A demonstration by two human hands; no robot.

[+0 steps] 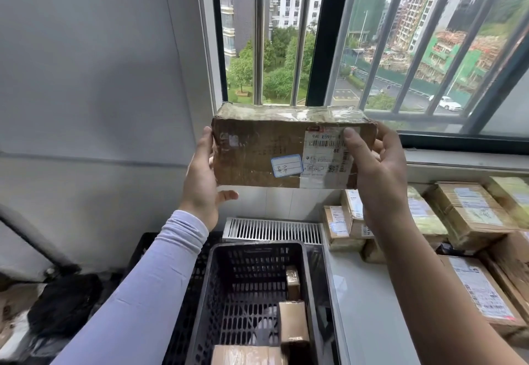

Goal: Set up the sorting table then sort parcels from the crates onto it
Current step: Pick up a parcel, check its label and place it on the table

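The left hand braces one end of a worn, taped brown cardboard parcel, fingers hidden behind; the right hand grips the other end, thumb on its label. It is held up before the window, above the black slatted plastic crate holding 3 parcels. A loosened grip could drop it into the crate instead of onto the white table.

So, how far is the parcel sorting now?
Done: several taped brown parcels already lie on the white table. In hand: both hands, left and right, hold one brown cardboard box. Left: a few parcels remain in the black plastic crate.
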